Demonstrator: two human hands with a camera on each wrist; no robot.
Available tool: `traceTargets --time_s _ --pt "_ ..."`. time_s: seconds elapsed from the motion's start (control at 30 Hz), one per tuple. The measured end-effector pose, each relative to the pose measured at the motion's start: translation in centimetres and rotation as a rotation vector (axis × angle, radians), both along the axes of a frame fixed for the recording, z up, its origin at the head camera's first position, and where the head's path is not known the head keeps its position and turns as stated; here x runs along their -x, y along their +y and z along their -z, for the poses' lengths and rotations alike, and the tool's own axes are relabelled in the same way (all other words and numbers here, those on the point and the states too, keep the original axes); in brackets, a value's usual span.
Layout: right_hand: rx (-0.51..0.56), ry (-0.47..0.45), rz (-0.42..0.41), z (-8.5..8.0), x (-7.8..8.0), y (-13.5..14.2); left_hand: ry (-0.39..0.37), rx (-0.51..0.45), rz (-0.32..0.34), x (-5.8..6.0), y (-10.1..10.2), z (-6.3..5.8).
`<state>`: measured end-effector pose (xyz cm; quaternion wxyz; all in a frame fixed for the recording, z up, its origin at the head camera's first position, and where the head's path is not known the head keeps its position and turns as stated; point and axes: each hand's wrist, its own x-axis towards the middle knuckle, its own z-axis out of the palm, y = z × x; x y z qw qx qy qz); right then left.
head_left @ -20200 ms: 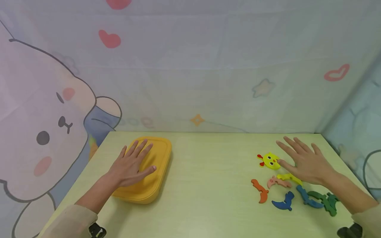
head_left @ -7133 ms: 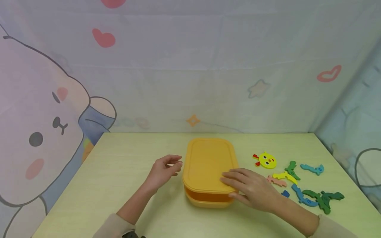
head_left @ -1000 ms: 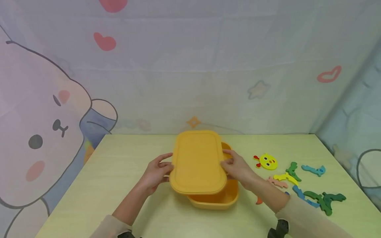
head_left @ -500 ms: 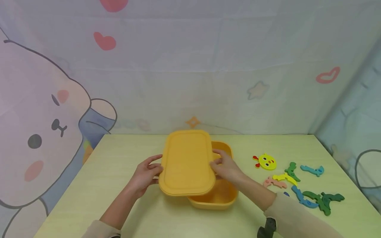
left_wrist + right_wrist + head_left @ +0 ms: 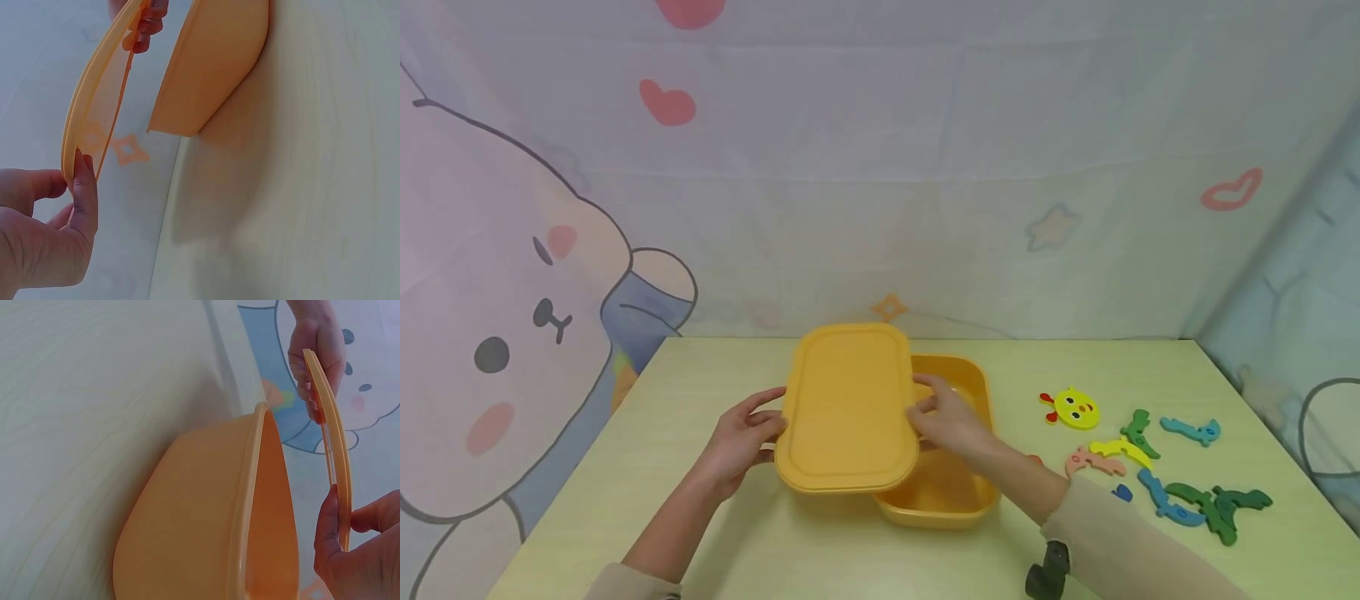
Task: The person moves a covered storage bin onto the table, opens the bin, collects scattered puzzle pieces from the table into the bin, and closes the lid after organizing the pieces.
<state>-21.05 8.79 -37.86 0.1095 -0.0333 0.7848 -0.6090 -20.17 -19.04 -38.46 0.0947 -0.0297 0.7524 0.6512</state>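
A yellow-orange lid [image 5: 847, 408] is held up in the air by both hands. My left hand [image 5: 737, 442] pinches its left edge between thumb and fingers, and my right hand [image 5: 947, 419] pinches the right edge. In both wrist views a gap separates the lid from the matching box [image 5: 187, 512], which sits uncovered on the table. From the head view the lid hides the left part of the box [image 5: 943, 492]; the inside that shows holds nothing.
Right of the box lie a yellow smiling face piece [image 5: 1075, 408] with red-tipped feelers and several curved pieces: pink [image 5: 1093, 461], yellow [image 5: 1122, 450], green [image 5: 1139, 432], light blue [image 5: 1191, 429] and blue [image 5: 1165, 497]. My right forearm covers most of an orange piece [image 5: 1036, 459].
Early on the box stood closed at the left; later it stood mid-table with its lid ajar. Over the last second both hands have carried the lid leftward, baring more of the box.
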Motion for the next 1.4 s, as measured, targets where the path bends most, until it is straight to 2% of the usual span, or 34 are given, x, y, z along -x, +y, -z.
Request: traceTargets --time_s 0.4,0.93,1.17,1.4 --pt "-0.030 0.005 -0.037 0.1 -0.3 -1.8 -0.006 0.012 -0.001 -0.7 -2.0 0.4" --pt "-0.039 0.042 -0.064 0.0 -0.5 -5.0 0.012 0.051 0.012 -1.2 -5.2 -0.1" --pt "-0.105 0.091 -0.042 0.4 -0.2 -6.6 0.034 0.088 -0.006 -1.3 -6.5 -0.2" --pt "-0.080 0.090 -0.041 0.6 -0.4 -8.2 0.036 0.152 -0.060 -1.2 -7.5 0.1"
